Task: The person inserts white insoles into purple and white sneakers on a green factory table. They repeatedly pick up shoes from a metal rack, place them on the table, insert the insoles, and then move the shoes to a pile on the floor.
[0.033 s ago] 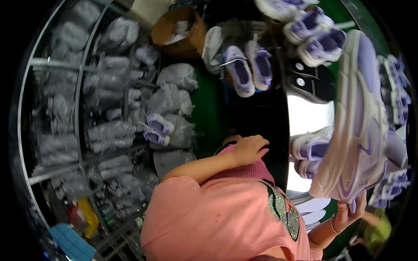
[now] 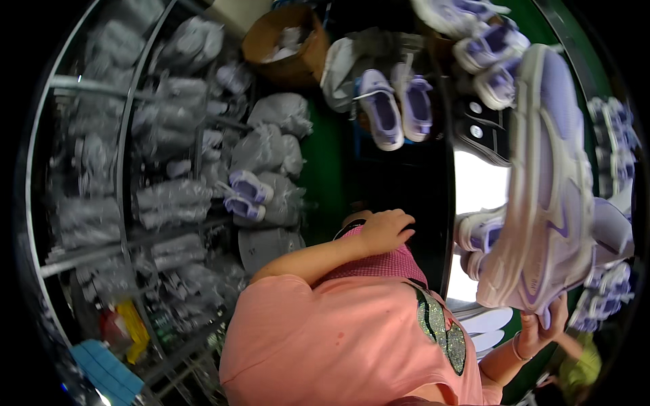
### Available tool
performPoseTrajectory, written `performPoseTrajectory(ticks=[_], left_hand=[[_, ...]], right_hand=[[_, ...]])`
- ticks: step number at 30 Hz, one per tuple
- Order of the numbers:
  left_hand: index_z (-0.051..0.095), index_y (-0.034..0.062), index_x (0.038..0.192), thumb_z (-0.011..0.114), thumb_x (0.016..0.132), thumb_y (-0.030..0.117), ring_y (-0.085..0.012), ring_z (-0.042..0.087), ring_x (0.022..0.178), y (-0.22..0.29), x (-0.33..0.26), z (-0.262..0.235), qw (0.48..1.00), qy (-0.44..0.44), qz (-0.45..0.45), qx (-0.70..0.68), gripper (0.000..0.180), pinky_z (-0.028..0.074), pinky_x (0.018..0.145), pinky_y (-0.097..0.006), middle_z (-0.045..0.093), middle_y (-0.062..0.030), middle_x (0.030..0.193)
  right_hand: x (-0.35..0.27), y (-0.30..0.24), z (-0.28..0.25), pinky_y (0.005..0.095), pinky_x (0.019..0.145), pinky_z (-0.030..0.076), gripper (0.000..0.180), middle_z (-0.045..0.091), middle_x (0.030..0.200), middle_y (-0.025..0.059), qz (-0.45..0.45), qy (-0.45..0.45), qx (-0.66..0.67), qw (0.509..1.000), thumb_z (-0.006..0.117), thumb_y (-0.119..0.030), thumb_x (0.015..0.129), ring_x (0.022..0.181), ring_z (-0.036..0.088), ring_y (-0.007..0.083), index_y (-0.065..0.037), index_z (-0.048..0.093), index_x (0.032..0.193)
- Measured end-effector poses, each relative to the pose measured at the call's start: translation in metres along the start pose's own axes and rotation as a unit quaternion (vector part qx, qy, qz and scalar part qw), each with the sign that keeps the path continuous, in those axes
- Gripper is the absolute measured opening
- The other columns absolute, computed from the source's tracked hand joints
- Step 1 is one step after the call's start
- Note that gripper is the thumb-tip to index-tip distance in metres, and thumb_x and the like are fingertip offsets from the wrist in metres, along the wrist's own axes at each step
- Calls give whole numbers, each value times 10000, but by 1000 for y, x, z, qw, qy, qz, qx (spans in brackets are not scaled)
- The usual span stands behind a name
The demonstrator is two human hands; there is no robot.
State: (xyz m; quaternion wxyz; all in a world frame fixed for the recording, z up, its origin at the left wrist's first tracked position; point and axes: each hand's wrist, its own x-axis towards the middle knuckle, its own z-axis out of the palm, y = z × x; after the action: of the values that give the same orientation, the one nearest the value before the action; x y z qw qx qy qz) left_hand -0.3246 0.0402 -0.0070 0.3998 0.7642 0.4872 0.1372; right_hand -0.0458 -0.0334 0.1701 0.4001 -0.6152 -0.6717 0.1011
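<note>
My right hand (image 2: 544, 326) grips a white and lavender sneaker (image 2: 542, 193) at its heel end, fingers and thumb closed near the pull tab. The sneaker is held up close on the right, toe up, its sole edge and side showing. It covers part of a pair of similar sneakers (image 2: 479, 233) on a bright white surface (image 2: 472, 181). My left hand (image 2: 387, 231) lies on a pink checkered cloth (image 2: 389, 264) over my lap, holding nothing, fingers stretched and thumb apart.
Metal racks (image 2: 122, 169) with plastic-wrapped bundles line the left side. A brown carton (image 2: 288, 61) stands at the back. Lavender sneakers (image 2: 380, 111) sit ahead of me, with black footwear (image 2: 481, 128) to their right. White insoles (image 2: 484, 328) lie near my right arm. Another person's green clothing (image 2: 580, 369) shows at lower right.
The held sneaker has swung slightly left and hides more of the shoes behind it. The surroundings have shifted a little in view. My left hand stays in place.
</note>
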Motion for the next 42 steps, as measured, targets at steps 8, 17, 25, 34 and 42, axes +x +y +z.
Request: performPoseTrajectory(ticks=[8,17,25,34,42], left_hand=[[544,56,972,530,745,275,-311,526,859,-167,-104,15,960,51,-266,-70,316,431,722,-387,550,-139,921],[545,31,887,535,751,267,-294,551,776,-304,-254,-11,824,231,-473,-209,273,432,676,-367,566,-158,835],[533,-5,967,522,772,259,-267,564,842,-322,-399,83,690,241,-602,-323,328,433,724,-321,579,-174,899],[537,3,972,543,768,272,-245,572,816,-298,-398,91,595,245,-641,-419,338,438,718,-307,590,-157,877],[537,0,959,546,772,236,-197,568,759,-313,-407,73,656,246,-613,-366,301,437,695,-283,593,-126,834]], right_hand=[[50,-83,178,304,548,388,360,505,726,142,-14,-347,89,934,695,-279,609,610,498,268,6,538,762],[23,-122,534,356,525,421,270,529,696,106,-167,-474,12,864,642,-324,654,620,544,281,-82,591,764],[-7,-194,807,378,606,436,303,539,786,89,-338,-539,-61,769,596,-399,659,708,560,269,-138,584,812],[-40,-232,930,394,721,352,378,513,901,96,-371,-609,-188,676,584,-455,630,823,545,230,-204,593,912],[-17,-241,878,421,810,349,619,495,1002,80,-399,-568,-168,699,579,-494,630,936,498,240,-201,439,1157]])
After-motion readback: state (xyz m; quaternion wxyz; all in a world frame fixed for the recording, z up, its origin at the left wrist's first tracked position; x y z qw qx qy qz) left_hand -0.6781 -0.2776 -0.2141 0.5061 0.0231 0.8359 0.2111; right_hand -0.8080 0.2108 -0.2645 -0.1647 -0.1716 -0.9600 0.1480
